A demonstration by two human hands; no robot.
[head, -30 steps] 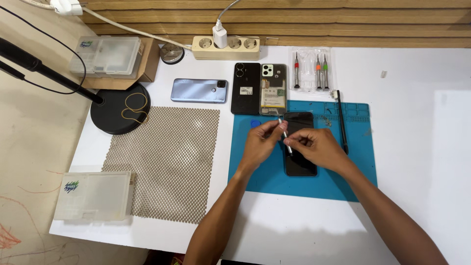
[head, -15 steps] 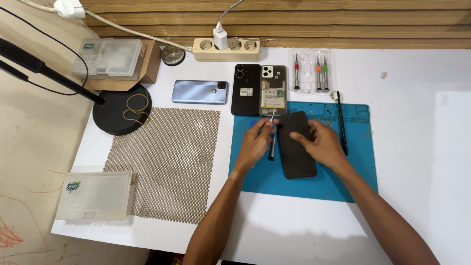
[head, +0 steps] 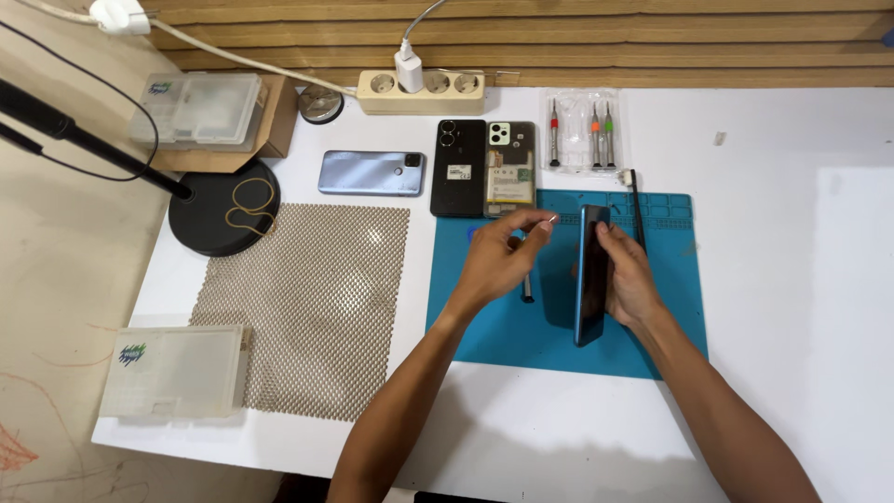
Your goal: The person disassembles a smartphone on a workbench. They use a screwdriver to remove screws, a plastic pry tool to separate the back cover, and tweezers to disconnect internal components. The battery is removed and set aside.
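My right hand holds a dark phone stood on its long edge on the blue work mat, gripping it from the right. My left hand hovers just left of the phone, thumb and forefinger stretched toward its top end. A small screwdriver pokes out from under this hand onto the mat. I cannot tell whether the lower fingers hold it or it lies loose.
Behind the mat lie a black back cover, an opened phone, a blue phone, packed screwdrivers and a thin black tool. A mesh mat, lamp base, two plastic boxes and a power strip sit left and behind.
The phone lay flat on the mat under both hands; my right hand has tipped it up onto its edge. My left hand has stopped working with the screwdriver and reaches toward the phone.
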